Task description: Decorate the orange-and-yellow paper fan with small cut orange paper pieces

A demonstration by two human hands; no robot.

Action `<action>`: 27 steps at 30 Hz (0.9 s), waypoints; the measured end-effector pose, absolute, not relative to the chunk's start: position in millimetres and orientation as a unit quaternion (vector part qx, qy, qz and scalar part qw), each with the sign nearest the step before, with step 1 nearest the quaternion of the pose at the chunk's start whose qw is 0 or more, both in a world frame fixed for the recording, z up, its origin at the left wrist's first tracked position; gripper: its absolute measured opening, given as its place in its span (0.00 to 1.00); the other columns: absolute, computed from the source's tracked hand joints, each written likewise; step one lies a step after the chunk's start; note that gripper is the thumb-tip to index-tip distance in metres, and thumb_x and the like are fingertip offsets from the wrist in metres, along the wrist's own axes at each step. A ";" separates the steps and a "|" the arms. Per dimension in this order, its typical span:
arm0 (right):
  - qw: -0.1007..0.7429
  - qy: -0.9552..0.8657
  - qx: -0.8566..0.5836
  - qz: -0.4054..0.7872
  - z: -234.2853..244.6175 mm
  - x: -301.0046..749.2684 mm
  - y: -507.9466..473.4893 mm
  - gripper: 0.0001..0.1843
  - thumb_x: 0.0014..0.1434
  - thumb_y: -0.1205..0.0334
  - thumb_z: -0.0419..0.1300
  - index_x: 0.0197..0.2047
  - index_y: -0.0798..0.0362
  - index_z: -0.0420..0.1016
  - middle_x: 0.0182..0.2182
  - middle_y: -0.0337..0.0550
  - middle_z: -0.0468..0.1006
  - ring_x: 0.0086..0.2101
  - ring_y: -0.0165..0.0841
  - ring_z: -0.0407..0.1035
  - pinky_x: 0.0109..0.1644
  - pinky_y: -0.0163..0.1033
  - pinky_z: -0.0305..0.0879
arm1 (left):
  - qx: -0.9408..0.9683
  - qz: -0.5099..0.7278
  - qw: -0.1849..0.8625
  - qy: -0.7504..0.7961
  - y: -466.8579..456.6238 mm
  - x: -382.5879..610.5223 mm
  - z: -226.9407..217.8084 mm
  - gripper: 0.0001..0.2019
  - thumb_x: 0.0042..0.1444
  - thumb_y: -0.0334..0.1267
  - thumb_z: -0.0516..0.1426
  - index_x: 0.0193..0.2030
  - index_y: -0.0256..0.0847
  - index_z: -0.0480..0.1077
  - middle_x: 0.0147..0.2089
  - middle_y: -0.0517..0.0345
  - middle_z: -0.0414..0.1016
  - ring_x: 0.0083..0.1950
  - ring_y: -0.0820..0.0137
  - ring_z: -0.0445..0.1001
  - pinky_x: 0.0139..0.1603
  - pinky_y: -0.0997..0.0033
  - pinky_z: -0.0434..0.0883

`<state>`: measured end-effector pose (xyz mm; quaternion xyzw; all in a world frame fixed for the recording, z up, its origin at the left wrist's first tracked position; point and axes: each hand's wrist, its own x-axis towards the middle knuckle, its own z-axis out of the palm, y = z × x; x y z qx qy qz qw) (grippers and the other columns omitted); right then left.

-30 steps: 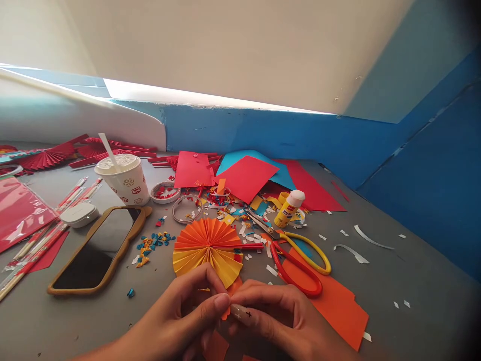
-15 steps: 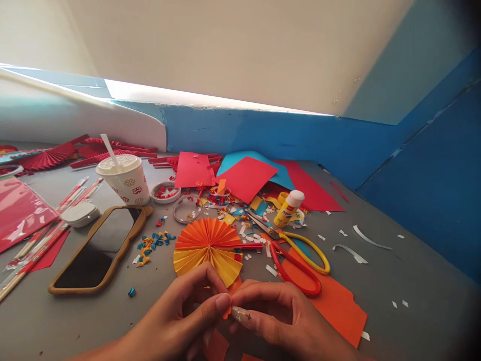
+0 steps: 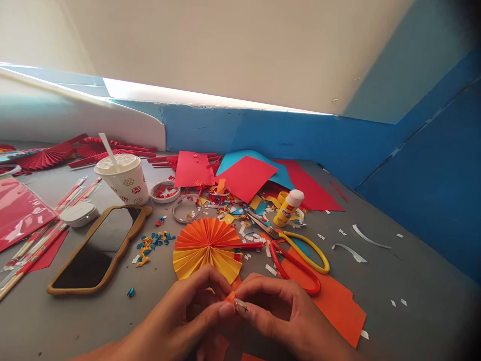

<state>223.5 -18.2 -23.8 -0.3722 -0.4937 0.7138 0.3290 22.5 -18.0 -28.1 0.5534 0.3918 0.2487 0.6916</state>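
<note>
Between the fingertips of both hands is a small piece of orange paper [image 3: 230, 298], mostly covered by the fingers. My left hand [image 3: 191, 313] pinches it from the left with thumb and forefinger. From the right, my right hand [image 3: 272, 311] grips it the same way, thumbnail on top. Just beyond the hands lies a pleated orange and yellow paper fan [image 3: 208, 240] with a red stick pointing right. Scissors [image 3: 319, 255] with one yellow and one red handle rest on the table to the right, partly over an orange sheet [image 3: 340, 306].
A glue stick [image 3: 288, 208] stands behind the scissors. Left are a phone [image 3: 93, 250], a white case [image 3: 79, 214], a lidded cup [image 3: 124, 180] and wrapped sticks [image 3: 37, 245]. Folded blue and yellow bits [image 3: 154, 241], tape rolls [image 3: 165, 192], paper scraps and red sheets [image 3: 248, 175] cover the back.
Both hands stay together, and the fingertips have shifted slightly up and right. The orange piece is turned a little, showing a small pointed corner between the thumbs. Everything else lies as before.
</note>
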 end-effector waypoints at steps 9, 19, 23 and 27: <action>0.329 -0.658 -0.430 0.523 -13.5 228.9 -17.3 0.08 0.62 0.56 0.61 0.38 0.51 0.75 0.34 0.40 0.74 0.38 0.33 0.70 0.44 0.38 0.67 | 0.606 0.205 0.641 0.425 -20.4 20.9 -20.3 0.19 0.65 0.53 0.48 0.42 0.38 0.67 0.25 0.58 0.73 0.21 0.78 0.67 0.20 0.83 0.62; 0.332 -0.740 -0.364 0.458 -5.6 226.7 -14.7 0.13 0.55 0.72 0.63 0.44 0.50 0.78 0.40 0.41 0.76 0.42 0.32 0.73 0.47 0.35 0.71 | 0.577 0.172 0.684 0.411 -18.4 21.3 -16.9 0.22 0.65 0.54 0.48 0.40 0.35 0.70 0.28 0.56 0.74 0.21 0.78 0.68 0.19 0.83 0.63; 0.338 -0.742 -0.365 0.449 -5.8 227.3 -13.2 0.12 0.55 0.72 0.63 0.42 0.51 0.78 0.38 0.42 0.77 0.40 0.33 0.73 0.46 0.36 0.72 | 0.535 0.179 0.711 0.420 -20.0 22.9 -17.3 0.22 0.63 0.55 0.49 0.40 0.35 0.71 0.26 0.59 0.72 0.21 0.79 0.65 0.19 0.84 0.61; 0.342 -0.748 -0.369 0.433 -7.4 226.5 -13.6 0.12 0.54 0.74 0.63 0.41 0.51 0.78 0.38 0.42 0.77 0.40 0.33 0.74 0.46 0.35 0.72 | 0.534 0.177 0.719 0.408 -19.9 22.4 -19.3 0.22 0.63 0.55 0.50 0.39 0.35 0.72 0.25 0.59 0.72 0.21 0.78 0.66 0.20 0.83 0.61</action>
